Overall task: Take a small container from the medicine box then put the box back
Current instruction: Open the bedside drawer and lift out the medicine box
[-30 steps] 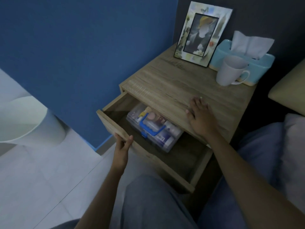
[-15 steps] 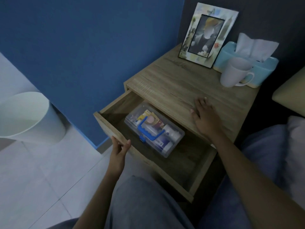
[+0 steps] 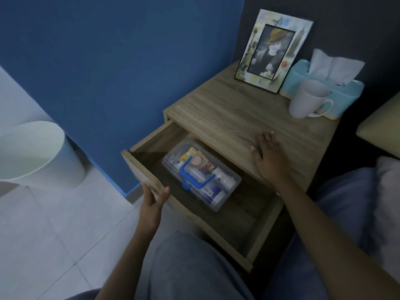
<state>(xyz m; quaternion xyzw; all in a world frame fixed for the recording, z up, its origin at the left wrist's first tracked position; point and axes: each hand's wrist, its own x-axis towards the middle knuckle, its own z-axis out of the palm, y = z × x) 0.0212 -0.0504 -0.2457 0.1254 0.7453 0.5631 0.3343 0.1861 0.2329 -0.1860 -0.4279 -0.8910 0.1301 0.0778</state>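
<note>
A clear plastic medicine box [image 3: 225, 192] with a blue handle and blue clasp lies closed in the open drawer [image 3: 263, 232] of a wooden nightstand [image 3: 236, 118]. Small bottles and packets show through its lid. My left hand [image 3: 152, 202] grips the drawer's front panel near its left corner, thumb inside and fingers outside. My right hand [image 3: 269, 158] rests flat, fingers spread, on the nightstand top near its front edge, just right of the box.
At the back of the nightstand stand a picture frame [image 3: 273, 50], a white mug [image 3: 307, 99] and a light blue tissue box [image 3: 344, 92]. A white bin [image 3: 36, 154] stands on the tiled floor at left. My grey-clad knee [image 3: 194, 267] is below the drawer.
The drawer has slid further out under my left hand, and the whole medicine box now shows. My right hand has stayed flat on the nightstand top.
</note>
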